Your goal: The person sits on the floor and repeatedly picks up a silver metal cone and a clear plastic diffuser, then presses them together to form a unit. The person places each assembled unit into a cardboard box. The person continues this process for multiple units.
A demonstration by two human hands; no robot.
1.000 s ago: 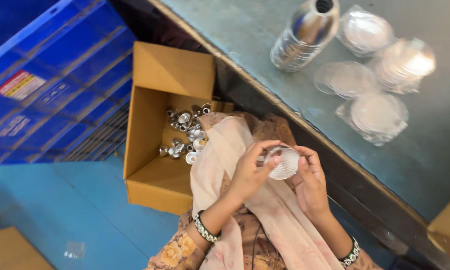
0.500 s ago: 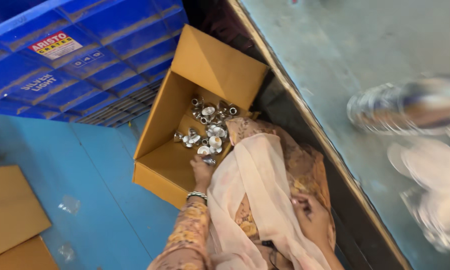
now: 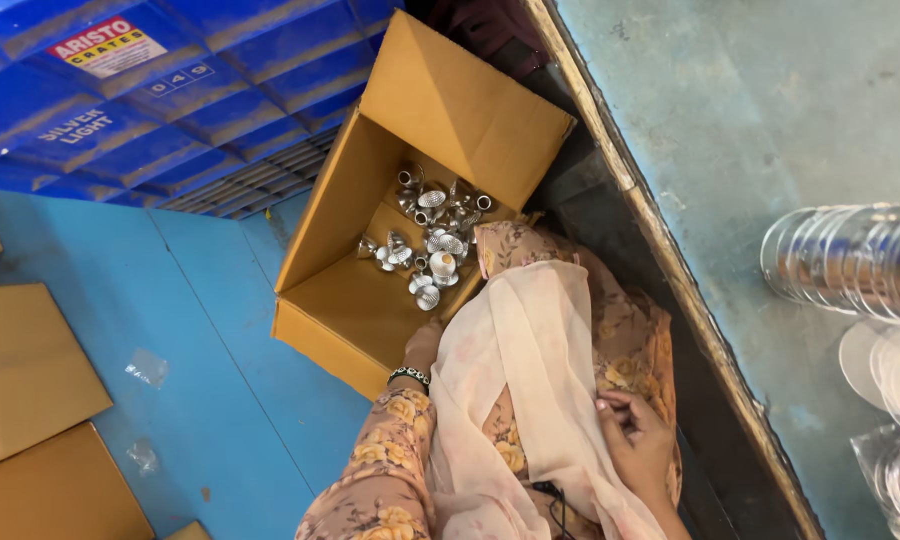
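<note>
Left hand [image 3: 422, 347] is down at the near edge of the open cardboard box [image 3: 425, 130], mostly hidden behind the pale peach scarf [image 3: 515, 370], so whether its grip is wide or closed on anything I cannot tell. Right hand [image 3: 638, 437] rests in the lap on the floral fabric, fingers loosely curled, holding nothing that shows.

Inside the box, a loose heap of small metal reflector cups [image 3: 428, 235] sits toward the far corner: shiny, ribbed, cone-shaped pieces with narrow necks, tumbled at all angles. They cover only a part of the box floor; the near half of the brown bottom is bare, so by my reading the supply is fairly low, with a couple of dozen pieces at most left to pick.

Up on the table [image 3: 730, 130], a worn teal surface with a chipped wooden edge, a long stack of nested shiny cups [image 3: 850, 260] lies on its side at the right, and below it lie flat round discs in clear plastic wrap [image 3: 895, 420]. That stack looks like finished work, already sizeable.

Blue plastic crates [image 3: 160, 90] with ribbed sides stand top left, and flat cardboard boxes [image 3: 30, 390] lie on the blue floor [image 3: 220, 340]
</note>
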